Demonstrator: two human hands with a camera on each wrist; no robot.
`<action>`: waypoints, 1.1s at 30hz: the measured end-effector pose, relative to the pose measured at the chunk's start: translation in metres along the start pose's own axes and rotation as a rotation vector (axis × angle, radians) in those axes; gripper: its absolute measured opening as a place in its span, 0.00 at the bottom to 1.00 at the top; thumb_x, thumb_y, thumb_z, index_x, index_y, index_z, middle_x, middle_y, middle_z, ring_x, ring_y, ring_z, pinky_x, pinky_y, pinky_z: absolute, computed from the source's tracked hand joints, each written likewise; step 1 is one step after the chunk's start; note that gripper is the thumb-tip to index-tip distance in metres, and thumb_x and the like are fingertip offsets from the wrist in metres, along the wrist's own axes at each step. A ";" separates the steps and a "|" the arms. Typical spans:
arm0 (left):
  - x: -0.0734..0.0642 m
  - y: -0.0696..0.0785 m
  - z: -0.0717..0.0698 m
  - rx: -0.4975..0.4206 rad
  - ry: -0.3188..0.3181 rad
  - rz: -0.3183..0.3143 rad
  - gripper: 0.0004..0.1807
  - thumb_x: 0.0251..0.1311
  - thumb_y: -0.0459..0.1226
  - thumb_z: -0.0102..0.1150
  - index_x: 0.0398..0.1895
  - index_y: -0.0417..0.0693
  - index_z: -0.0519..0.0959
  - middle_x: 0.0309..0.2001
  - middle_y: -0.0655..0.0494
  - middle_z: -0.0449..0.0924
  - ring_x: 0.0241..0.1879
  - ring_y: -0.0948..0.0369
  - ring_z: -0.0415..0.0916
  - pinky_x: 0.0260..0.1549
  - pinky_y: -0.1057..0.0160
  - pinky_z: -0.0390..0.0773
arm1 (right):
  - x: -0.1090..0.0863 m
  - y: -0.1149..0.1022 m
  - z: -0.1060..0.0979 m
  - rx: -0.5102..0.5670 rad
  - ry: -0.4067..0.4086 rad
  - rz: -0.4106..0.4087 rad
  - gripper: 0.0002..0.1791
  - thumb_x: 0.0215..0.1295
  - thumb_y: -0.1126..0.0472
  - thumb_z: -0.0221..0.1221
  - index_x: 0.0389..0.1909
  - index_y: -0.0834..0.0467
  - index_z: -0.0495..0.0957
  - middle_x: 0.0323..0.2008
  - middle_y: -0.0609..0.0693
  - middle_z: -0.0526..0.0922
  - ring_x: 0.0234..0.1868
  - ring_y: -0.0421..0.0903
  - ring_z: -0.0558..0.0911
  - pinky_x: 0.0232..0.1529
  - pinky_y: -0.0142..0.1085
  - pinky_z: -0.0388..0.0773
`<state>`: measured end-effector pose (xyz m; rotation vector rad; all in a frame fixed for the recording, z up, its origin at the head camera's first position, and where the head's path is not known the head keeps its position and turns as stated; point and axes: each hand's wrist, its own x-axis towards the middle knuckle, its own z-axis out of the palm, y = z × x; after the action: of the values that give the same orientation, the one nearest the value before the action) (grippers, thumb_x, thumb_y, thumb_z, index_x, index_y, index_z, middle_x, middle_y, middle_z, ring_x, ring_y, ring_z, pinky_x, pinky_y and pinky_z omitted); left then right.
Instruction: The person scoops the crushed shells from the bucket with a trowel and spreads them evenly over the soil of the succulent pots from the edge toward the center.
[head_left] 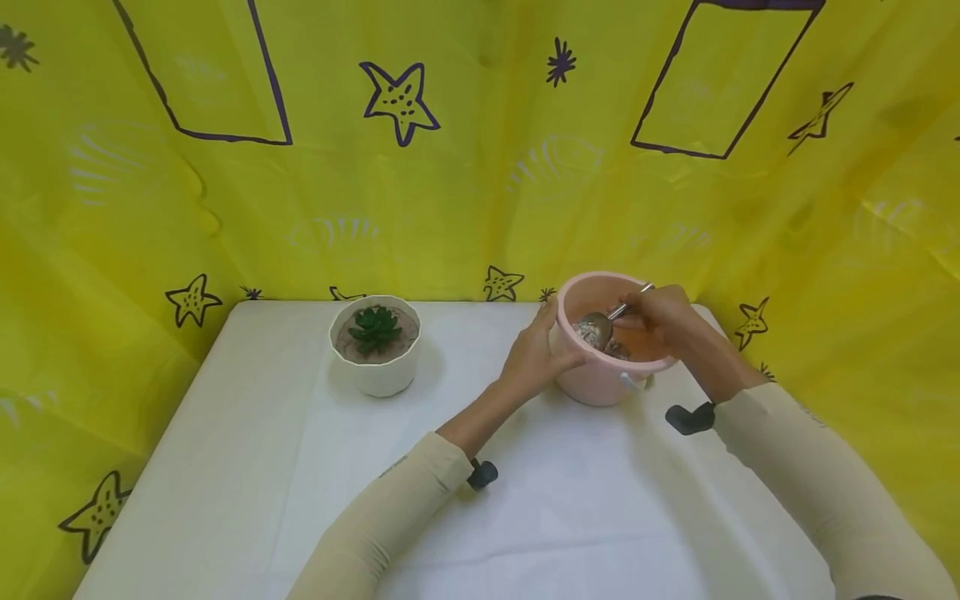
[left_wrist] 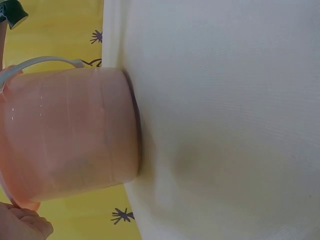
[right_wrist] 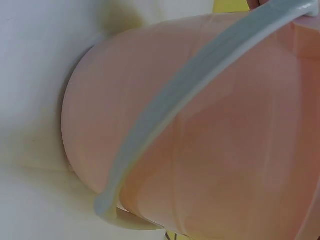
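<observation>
A pink bucket (head_left: 592,385) stands at the back right of the white table, its pale handle (right_wrist: 172,107) swung down along its side. My left hand (head_left: 534,348) grips the bucket's left rim, thumb toward the front. In the left wrist view a few fingertips show at the rim, bottom left. My right hand (head_left: 663,312) is over the bucket's right side, holding a metal scoop (head_left: 597,328) by its handle. The scoop's rounded bowl is tilted down inside the bucket, beside greyish loose material (head_left: 617,350) at the bottom. The right wrist view shows mainly the bucket's outer wall.
A green succulent (head_left: 375,327) sits in a white faceted pot (head_left: 386,377) at the table's back left. The white-covered table (head_left: 225,467) meets a yellow curtain (head_left: 465,192) with dark star drawings at its back edge.
</observation>
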<state>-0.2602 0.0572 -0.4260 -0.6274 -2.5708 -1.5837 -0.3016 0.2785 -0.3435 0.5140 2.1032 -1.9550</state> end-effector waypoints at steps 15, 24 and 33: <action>0.000 0.001 0.000 0.016 -0.004 -0.004 0.60 0.59 0.50 0.78 0.86 0.49 0.50 0.83 0.52 0.53 0.80 0.54 0.53 0.74 0.51 0.62 | -0.008 -0.007 -0.010 0.140 0.036 0.073 0.11 0.81 0.68 0.51 0.36 0.64 0.79 0.25 0.53 0.87 0.26 0.45 0.90 0.35 0.31 0.86; -0.001 0.001 0.001 0.005 -0.004 -0.016 0.59 0.60 0.50 0.78 0.86 0.48 0.51 0.83 0.51 0.53 0.81 0.54 0.50 0.75 0.52 0.59 | -0.007 -0.008 -0.012 0.188 0.020 0.091 0.15 0.81 0.69 0.51 0.32 0.63 0.81 0.25 0.54 0.87 0.26 0.46 0.90 0.35 0.32 0.87; -0.001 0.002 0.000 0.016 -0.002 -0.020 0.59 0.59 0.50 0.78 0.86 0.46 0.51 0.83 0.50 0.52 0.81 0.53 0.51 0.75 0.52 0.59 | -0.005 -0.014 -0.018 0.229 0.008 0.129 0.18 0.81 0.68 0.51 0.29 0.63 0.81 0.25 0.55 0.87 0.25 0.47 0.90 0.36 0.33 0.87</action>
<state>-0.2586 0.0573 -0.4245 -0.6040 -2.5969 -1.5672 -0.3017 0.2949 -0.3276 0.6822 1.8106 -2.1316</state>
